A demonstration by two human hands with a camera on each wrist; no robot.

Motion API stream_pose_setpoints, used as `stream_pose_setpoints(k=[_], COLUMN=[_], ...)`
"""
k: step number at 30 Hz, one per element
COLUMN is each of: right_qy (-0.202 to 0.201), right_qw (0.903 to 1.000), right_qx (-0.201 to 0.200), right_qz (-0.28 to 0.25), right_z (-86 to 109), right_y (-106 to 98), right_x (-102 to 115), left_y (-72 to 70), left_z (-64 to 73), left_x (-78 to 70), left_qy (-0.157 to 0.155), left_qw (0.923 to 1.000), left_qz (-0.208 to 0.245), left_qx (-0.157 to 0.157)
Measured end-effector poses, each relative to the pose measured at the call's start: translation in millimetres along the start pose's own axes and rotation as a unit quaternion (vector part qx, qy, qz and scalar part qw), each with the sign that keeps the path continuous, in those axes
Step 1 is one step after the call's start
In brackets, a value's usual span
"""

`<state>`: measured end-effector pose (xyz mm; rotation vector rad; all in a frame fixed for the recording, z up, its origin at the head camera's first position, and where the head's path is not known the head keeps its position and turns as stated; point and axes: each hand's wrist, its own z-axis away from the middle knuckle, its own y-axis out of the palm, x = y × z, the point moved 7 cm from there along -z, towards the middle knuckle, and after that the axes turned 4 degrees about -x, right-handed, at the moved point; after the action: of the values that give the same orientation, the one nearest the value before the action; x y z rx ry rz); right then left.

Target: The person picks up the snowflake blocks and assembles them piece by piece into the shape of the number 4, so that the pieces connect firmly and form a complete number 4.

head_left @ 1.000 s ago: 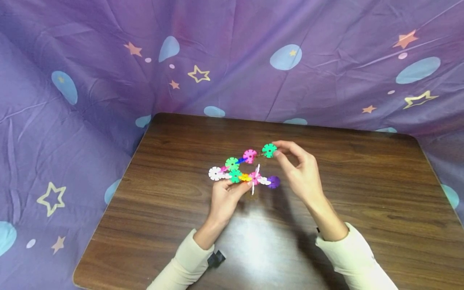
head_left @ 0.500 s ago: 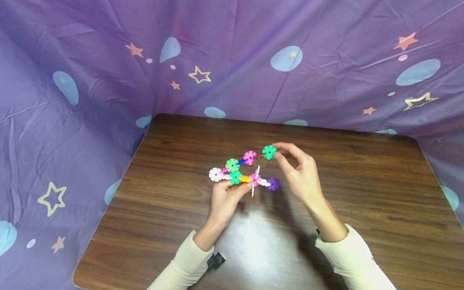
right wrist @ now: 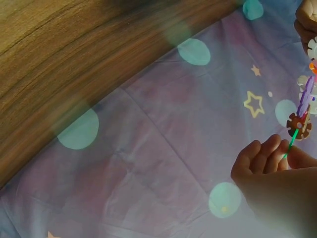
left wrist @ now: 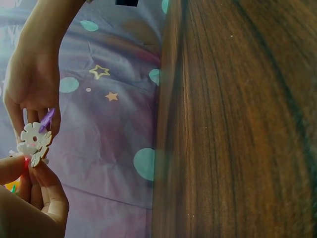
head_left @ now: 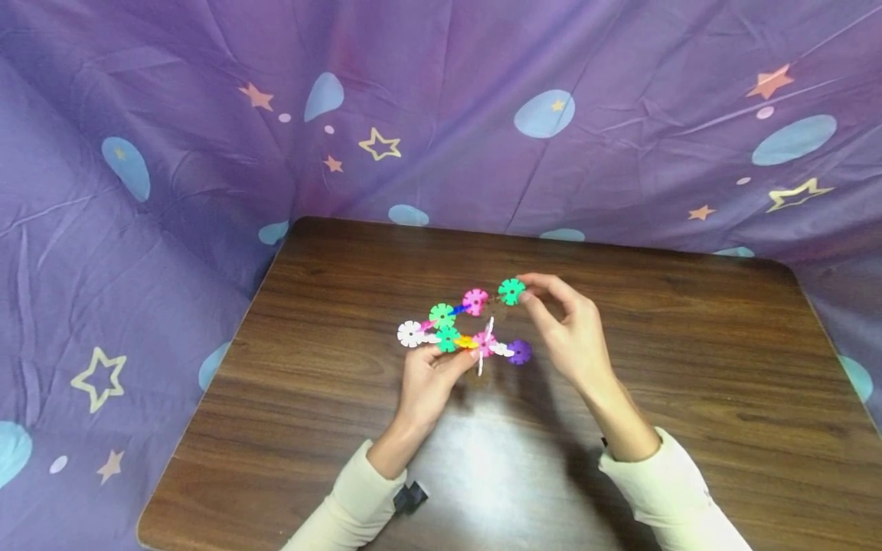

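Observation:
A chain of notched interlocking plastic discs hangs between my hands, over the table. My left hand (head_left: 427, 383) pinches it near a pink disc (head_left: 485, 344) that has white discs (left wrist: 34, 134) fitted crosswise. From there the chain runs left through a yellow disc (head_left: 466, 341) and a green disc (head_left: 448, 338) to a white disc (head_left: 410, 334), then back right through a light green disc (head_left: 442, 316) and another pink disc (head_left: 475, 301). My right hand (head_left: 575, 329) pinches the end green disc (head_left: 511, 291), which joins a brown disc (right wrist: 298, 126). A purple disc (head_left: 520, 352) ends the lower branch.
The brown wood-grain table (head_left: 310, 428) lies below both hands. A purple curtain (head_left: 441, 99) with stars and blue ovals hangs behind it and at the left. A small black object (head_left: 411, 497) shows beside my left sleeve (head_left: 358, 490).

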<state>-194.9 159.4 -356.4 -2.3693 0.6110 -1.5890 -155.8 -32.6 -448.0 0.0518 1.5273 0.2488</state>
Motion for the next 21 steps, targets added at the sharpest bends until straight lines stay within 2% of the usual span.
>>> stream_pose_setpoints(k=[4,9,16,21], right_qy=[0.002,0.001,0.005,0.011], right_qw=[1.0,1.0,0.9999,0.9998], right_qx=[0.004,0.009,0.007,0.01], right_qz=[0.002,0.0,0.01,0.011], right_z=[0.9,1.1,-1.1,-0.7], right_y=[1.4,3.6,3.3,4.7], right_x=[-1.5,-2.9,-6.0,-8.0], left_y=[-0.9,-1.5,-1.9,-2.4], left_z=[2.2,2.8,-1.8,-0.8], left_x=[0.7,0.0,1.3,2.5], left_qy=[-0.008,-0.003,-0.002,-0.008], left_qw=[1.0,1.0,0.9996,0.9996], left_qz=[0.004,0.002,-0.026,-0.028], left_qx=[-0.001,-0.002,-0.008,-0.005])
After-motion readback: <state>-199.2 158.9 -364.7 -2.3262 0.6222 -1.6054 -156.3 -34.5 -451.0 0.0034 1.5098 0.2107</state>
